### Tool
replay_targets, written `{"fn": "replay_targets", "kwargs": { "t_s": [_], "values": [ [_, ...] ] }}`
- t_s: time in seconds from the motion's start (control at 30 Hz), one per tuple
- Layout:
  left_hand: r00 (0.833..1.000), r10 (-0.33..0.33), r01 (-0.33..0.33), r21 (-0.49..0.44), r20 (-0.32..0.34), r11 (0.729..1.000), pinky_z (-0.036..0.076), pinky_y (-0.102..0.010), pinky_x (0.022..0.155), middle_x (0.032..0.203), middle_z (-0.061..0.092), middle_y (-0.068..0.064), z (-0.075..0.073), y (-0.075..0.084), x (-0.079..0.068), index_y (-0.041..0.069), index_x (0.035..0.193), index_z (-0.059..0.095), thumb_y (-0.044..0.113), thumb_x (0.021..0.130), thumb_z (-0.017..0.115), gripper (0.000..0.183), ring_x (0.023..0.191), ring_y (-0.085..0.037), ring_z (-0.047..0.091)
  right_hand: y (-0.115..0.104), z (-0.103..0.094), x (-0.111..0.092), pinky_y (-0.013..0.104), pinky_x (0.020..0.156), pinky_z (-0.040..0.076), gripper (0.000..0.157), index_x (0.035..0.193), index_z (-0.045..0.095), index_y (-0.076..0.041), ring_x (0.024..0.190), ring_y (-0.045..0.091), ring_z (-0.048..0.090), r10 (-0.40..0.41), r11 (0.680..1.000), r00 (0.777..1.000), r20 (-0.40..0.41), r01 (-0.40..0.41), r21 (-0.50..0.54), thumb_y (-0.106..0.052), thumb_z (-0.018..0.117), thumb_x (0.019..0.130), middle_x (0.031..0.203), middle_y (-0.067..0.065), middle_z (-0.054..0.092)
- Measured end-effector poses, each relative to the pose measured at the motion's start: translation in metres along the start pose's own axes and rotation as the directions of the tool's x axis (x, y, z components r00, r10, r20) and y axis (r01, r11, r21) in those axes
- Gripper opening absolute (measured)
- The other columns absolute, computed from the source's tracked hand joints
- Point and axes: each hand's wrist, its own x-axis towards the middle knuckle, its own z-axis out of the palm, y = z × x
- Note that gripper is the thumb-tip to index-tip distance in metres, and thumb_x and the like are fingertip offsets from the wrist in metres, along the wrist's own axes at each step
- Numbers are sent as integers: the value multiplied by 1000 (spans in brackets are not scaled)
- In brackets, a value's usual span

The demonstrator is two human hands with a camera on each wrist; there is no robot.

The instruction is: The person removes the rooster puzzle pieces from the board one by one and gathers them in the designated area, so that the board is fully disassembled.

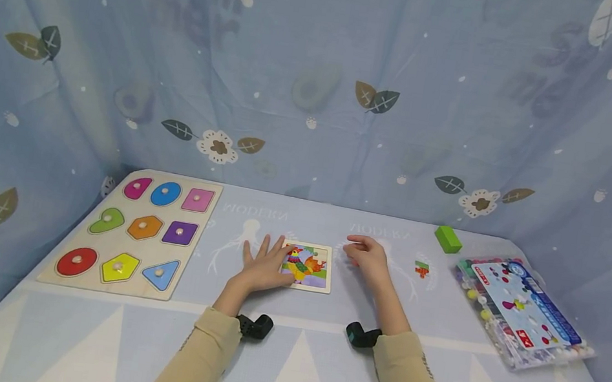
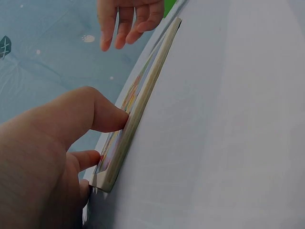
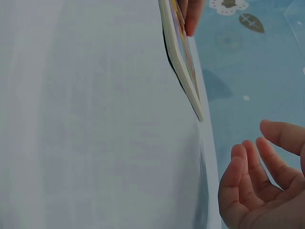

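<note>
A small wooden jigsaw puzzle (image 1: 317, 280) with a bright rooster picture and a pale frame lies flat on the table in the head view. My left hand (image 1: 266, 266) rests on its left side with fingers spread; the left wrist view shows the thumb (image 2: 112, 117) touching the picture near the frame's edge. To the right of the puzzle, apart from it, my right hand (image 1: 368, 262) hovers with loosely bent fingers. Nothing shows between its thumb and fingers in the right wrist view. Farther right lies a loose green and red puzzle piece (image 1: 421, 270).
At the left lies a wooden shape board (image 1: 145, 265) with several coloured knobbed shapes. A green block (image 1: 448, 240) sits at the back right, near a clear box of beads (image 1: 520, 312) with a printed card. A patterned blue curtain (image 1: 316, 120) borders the table.
</note>
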Motion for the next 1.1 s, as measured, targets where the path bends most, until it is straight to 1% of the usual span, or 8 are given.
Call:
{"fn": "replay_targets", "kwargs": {
  "t_s": [0.33,0.53,0.63,0.7,0.8,0.93,1.03,1.1],
  "values": [
    [1000,-10,10,8,6,1000,-18,-63,100,155,9,-7,-1,1,1,18,146,29,43,78,53,76,141,-33,-6,-4,16,-2,27,71,50,32,116,61,-3,82,19,59,-23,1000,999,43,23,-10,-13,62,86,99,14,61],
    [1000,-16,16,2,10,1000,-18,-63,100,155,9,-7,-1,1,1,19,146,29,43,78,54,76,141,-33,-6,-6,27,-3,25,64,45,31,115,61,-2,73,16,54,-31,999,995,95,34,-27,-11,63,85,99,14,62],
    [1000,-16,16,-2,13,1000,-19,-63,100,155,8,-7,-1,2,1,19,146,29,42,78,54,76,141,-33,-7,-7,32,-4,24,62,44,28,112,62,-2,73,17,53,-31,997,993,118,39,-70,-11,63,85,97,13,61],
    [1000,-16,16,-2,16,1000,-19,-62,100,155,8,-7,-2,2,1,19,146,29,42,78,54,76,141,-33,-7,-7,35,-4,24,64,44,25,109,63,-2,76,18,55,-36,990,991,128,53,-130,-11,64,85,95,12,62],
    [1000,-15,15,-1,16,1000,-18,-63,100,155,8,-7,-2,2,1,18,146,29,42,78,54,76,141,-33,-7,-5,39,-2,26,68,46,21,103,66,-4,81,19,55,-39,966,990,139,73,-249,-13,66,84,92,9,62],
    [1000,-13,13,7,11,1000,-18,-63,100,155,9,-7,-1,1,1,18,146,29,43,79,54,76,141,-33,-6,-5,43,-1,31,73,46,20,100,68,-7,85,19,54,-60,913,986,156,118,-392,-18,68,83,93,7,61],
    [1000,-9,9,3,10,1000,-18,-63,100,155,8,-7,-1,1,1,18,146,29,43,79,54,76,141,-33,-6,-6,45,0,33,74,44,20,99,69,-8,85,20,51,-88,873,981,174,160,-460,-21,69,83,93,8,58],
    [1000,-8,8,-3,11,1000,-18,-63,100,155,8,-7,-2,1,1,18,146,29,42,79,54,76,141,-33,-7,-6,46,0,33,72,43,20,98,70,-7,83,20,50,-100,860,978,184,177,-478,-20,69,83,91,8,56]
  ]
}}
